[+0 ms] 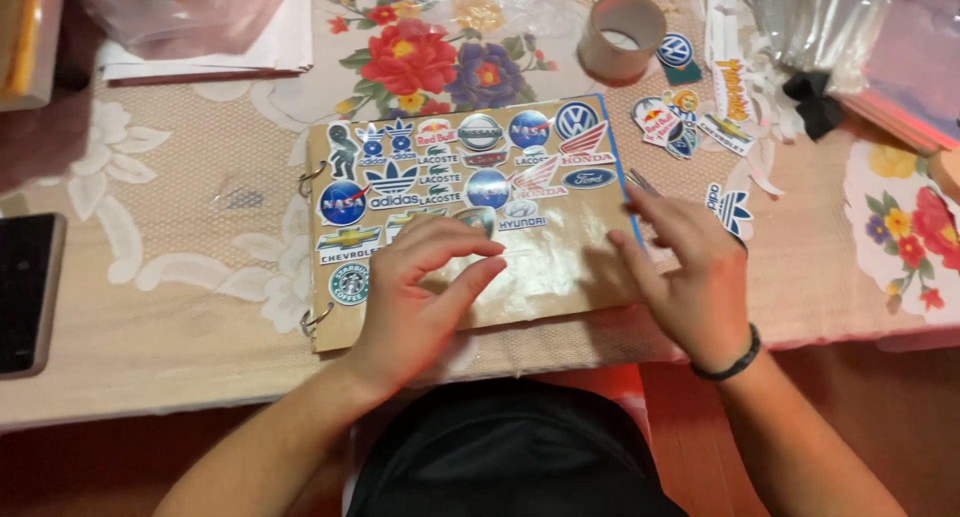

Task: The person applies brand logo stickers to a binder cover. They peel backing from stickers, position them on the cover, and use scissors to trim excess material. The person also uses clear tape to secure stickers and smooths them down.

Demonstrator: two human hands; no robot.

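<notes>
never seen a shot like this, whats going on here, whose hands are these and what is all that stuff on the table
There is no machine here. The one picture comes from a camera worn on a person's head, looking down at their own two bare hands.

The left hand rests with its fingertips on a brown ring-bound board covered with logo stickers. The right hand, with a dark wristband, lies at the board's right edge; something thin and metallic shows by its fingers, too small to name.

The board lies on a table with a lace and flower cloth. Around it are loose stickers, a roll of clear tape, papers and a dark phone. Neither hand grips anything clearly.
</notes>
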